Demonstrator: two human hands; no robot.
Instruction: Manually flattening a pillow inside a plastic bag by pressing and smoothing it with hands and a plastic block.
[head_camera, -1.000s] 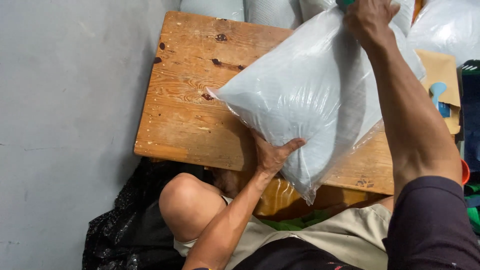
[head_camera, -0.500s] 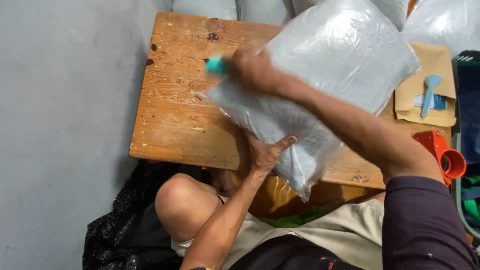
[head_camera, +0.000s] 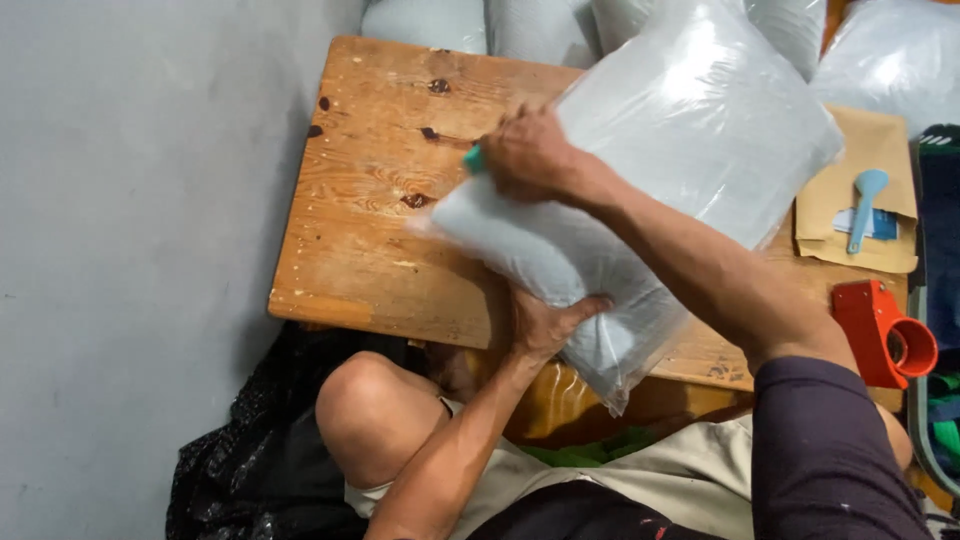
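A large clear plastic bag holding a pale grey pillow (head_camera: 690, 130) lies tilted on the wooden table (head_camera: 370, 230). My left hand (head_camera: 540, 322) grips the bag's near lower edge from below, at the table's front edge. My right hand (head_camera: 525, 155) rests on the bag's left corner, closed around a small teal tool (head_camera: 473, 158) whose tip pokes out past my knuckles.
A brown envelope with a light blue scoop (head_camera: 866, 205) on it lies at the table's right. A red tape dispenser (head_camera: 888, 335) sits at the right edge. More bagged pillows (head_camera: 895, 55) stack behind. Grey wall at left, black plastic (head_camera: 250, 450) on the floor.
My right hand came down from the bag's top right to its left corner with the teal tool. The bag now lies flatter on the table. My left hand kept its grip.
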